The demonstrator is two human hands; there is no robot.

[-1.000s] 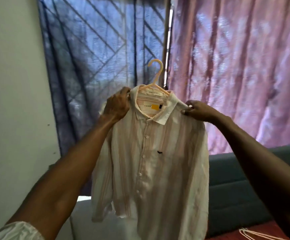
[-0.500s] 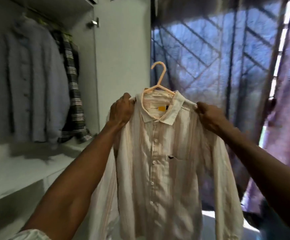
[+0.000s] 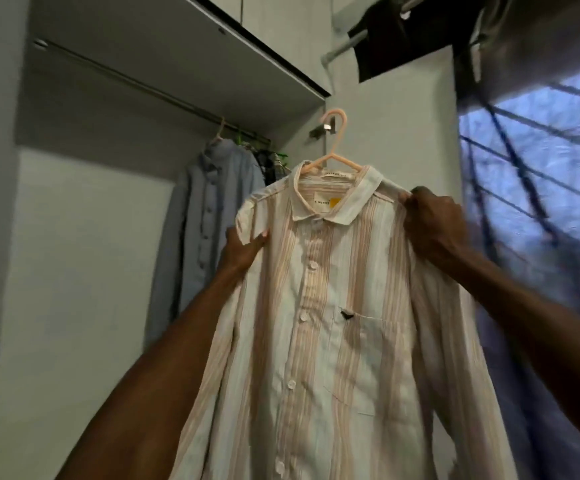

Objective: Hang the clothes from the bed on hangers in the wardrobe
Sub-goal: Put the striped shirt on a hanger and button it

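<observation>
One striped shirt (image 3: 319, 306) on one pink hanger (image 3: 333, 147), held up in front of the open wardrobe (image 3: 84, 237), hook free, below and right of the rail (image 3: 136, 84). Two hands on it: left hand (image 3: 243, 251) grips the shirt's left shoulder, thumb over the cloth; right hand (image 3: 434, 226) pinches the right shoulder seam. On the rail, right end: one blue shirt (image 3: 208, 216) on its own hanger, plus darker patterned garments (image 3: 271, 161) behind, count unclear. One blue curtain (image 3: 538, 202) at the right.
</observation>
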